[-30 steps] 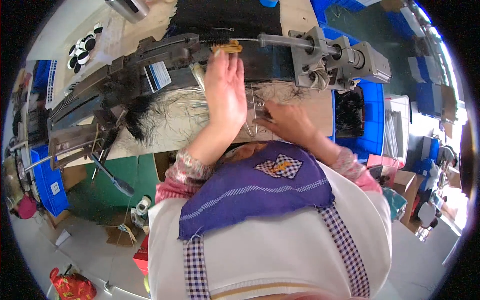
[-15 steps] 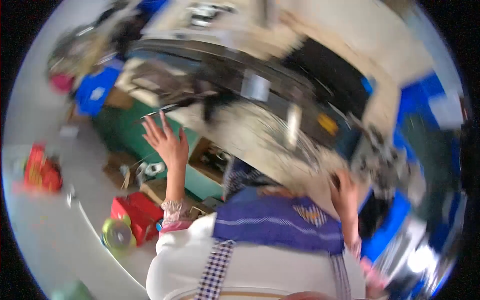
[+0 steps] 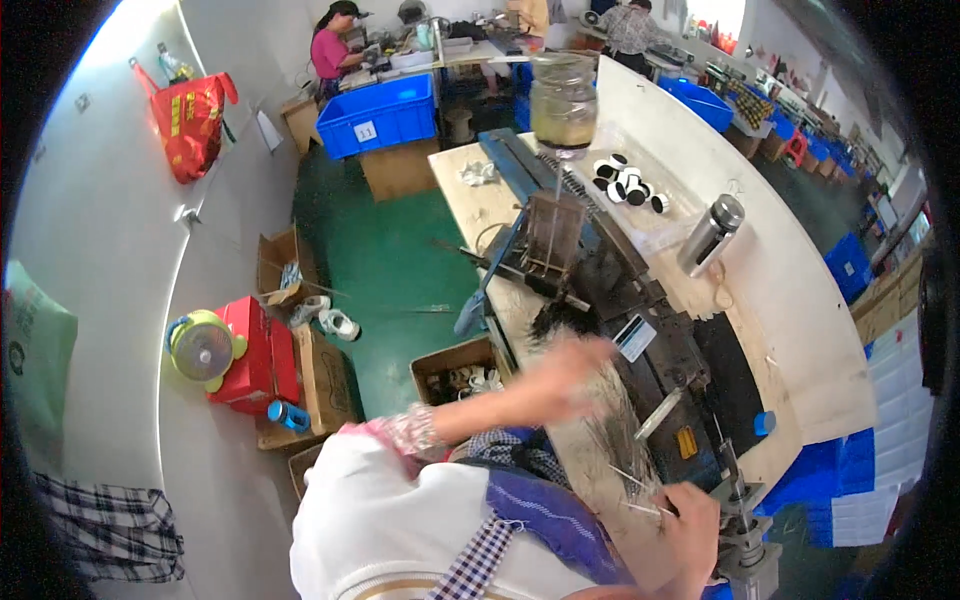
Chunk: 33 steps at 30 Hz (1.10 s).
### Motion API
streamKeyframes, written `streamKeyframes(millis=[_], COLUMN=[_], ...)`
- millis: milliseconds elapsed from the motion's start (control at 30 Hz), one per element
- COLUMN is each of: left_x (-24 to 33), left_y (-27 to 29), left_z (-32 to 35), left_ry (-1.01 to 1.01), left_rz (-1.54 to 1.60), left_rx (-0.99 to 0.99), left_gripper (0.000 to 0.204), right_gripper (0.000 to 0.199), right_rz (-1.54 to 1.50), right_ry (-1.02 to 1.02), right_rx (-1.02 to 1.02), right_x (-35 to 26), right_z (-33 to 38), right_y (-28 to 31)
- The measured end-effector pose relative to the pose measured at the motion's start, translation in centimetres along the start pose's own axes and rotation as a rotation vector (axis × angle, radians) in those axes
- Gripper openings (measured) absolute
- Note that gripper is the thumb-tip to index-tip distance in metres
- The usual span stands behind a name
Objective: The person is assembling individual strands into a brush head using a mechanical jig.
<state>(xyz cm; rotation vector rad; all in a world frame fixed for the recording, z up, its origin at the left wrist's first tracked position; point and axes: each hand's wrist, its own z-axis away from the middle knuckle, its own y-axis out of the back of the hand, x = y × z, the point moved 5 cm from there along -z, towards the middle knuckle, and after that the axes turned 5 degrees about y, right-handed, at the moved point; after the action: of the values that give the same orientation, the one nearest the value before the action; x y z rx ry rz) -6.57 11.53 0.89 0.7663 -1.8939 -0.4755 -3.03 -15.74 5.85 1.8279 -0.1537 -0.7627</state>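
My left hand reaches across the near edge of the bench, beside the dark metal bench machine. Motion smears its fingers, and I cannot see whether anything is in them. At the lower right, my right hand has its fingers curled together near the machine's end. A thin white rod sticks out from its fingertips. Just beyond it is another thin pale rod. Fine dark shavings or wires litter the bench top between my hands. A white-and-blue card lies on the machine.
A clear jar with yellowish liquid stands above the machine. Behind are a tray of black-and-white round parts and a steel thermos. Left of the bench are an open carton, a red box and a small fan. People work farther back.
The view has swung round and steadied. My left hand, spread out toward the left before, is now over the bench, closer to my right hand. My right hand stays at the bench's near right.
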Motion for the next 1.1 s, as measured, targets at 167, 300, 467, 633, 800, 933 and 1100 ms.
streamKeyframes(millis=[167, 300, 467, 633, 800, 933, 1100], left_x=[7.9, 4.4, -2.3, 3.5, 3.3, 8.1, 3.2], left_y=[-6.6, -6.1, -9.9, -14.8, -15.3, -10.9, -4.8], left_z=[-0.8, -0.3, -2.1, -4.0, -3.7, -6.9, -8.7], left_ry=[-0.04, 0.101, -0.001, 0.62, 0.828, 0.91, 0.949], left_rz=[0.544, 0.492, 0.531, 0.89, 1.185, 1.729, 2.024], left_rx=[-0.831, -0.658, -0.249, -0.267, -0.263, -0.344, -0.47], left_gripper=[0.048, 0.028, 0.026, 0.031, 0.022, 0.009, 0.023], right_gripper=[0.023, 0.016, 0.014, 0.009, 0.012, 0.024, 0.015], right_rz=[0.06, -0.09, 0.158, 0.425, 0.43, 0.433, 0.431], right_ry=[0.314, 0.054, -0.099, -0.053, -0.039, -0.075, -0.119], right_rx=[-0.142, 0.086, 0.287, 0.176, 0.22, 0.199, 0.203], right_x=[-5.0, -1.0, 7.0, 7.7, 7.8, 9.3, 7.3], right_z=[-5.3, -4.7, -4.1, -5.2, -5.2, -5.0, -6.3], right_y=[2.0, 3.7, 3.5, 1.5, 0.9, 0.4, 1.3])
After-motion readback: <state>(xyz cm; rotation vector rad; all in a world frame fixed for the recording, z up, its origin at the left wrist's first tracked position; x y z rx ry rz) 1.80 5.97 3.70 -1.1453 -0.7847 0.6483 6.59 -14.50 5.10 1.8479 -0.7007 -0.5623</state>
